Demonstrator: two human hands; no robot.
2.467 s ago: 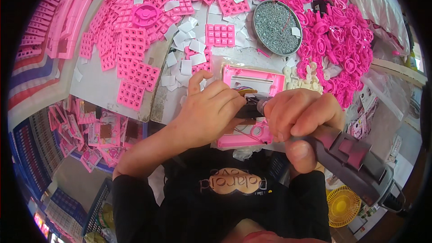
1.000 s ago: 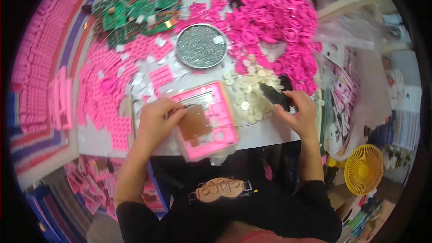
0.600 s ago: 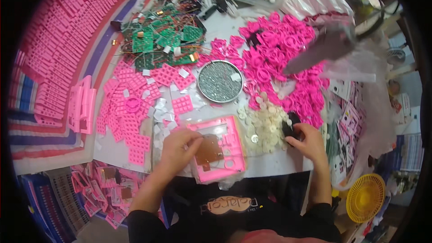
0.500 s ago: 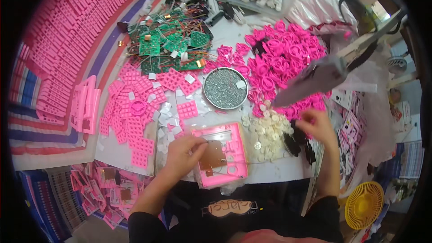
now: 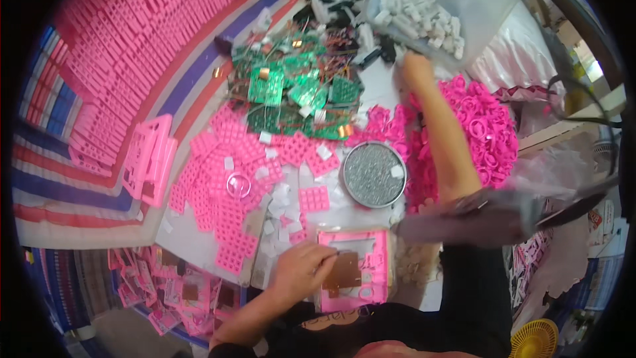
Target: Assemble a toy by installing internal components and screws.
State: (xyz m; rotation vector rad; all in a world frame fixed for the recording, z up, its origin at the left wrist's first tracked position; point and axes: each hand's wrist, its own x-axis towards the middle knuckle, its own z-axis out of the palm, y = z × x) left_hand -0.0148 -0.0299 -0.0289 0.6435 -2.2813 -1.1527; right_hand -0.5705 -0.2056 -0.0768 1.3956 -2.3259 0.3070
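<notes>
A pink plastic housing (image 5: pixel 378 258) lies in front of me at the table's near edge, with a brown circuit board (image 5: pixel 344 270) inside its left part. My left hand (image 5: pixel 301 269) is closed at the board's left edge, thumb and fingers pinching it. My right arm stretches far across the table. At its end, my right hand (image 5: pixel 415 66) is down among small black parts (image 5: pixel 388 48) beside a clear plastic bin (image 5: pixel 457 61); its fingertips are hidden. White plastic pieces (image 5: pixel 424 23) fill part of that bin.
A round tin of screws (image 5: pixel 374 174) stands mid-table. Around it lie pink keypads (image 5: pixel 228 219), green circuit boards (image 5: pixel 308 89) with wires and bright pink rings (image 5: pixel 487 129). A dark tool on an arm (image 5: pixel 470 222) hangs at the right. Pink housings (image 5: pixel 152 40) are stacked at the left.
My right hand has gone from the black parts at the near right to the far side by the clear bin. My left hand stays at the brown board. The view has shifted.
</notes>
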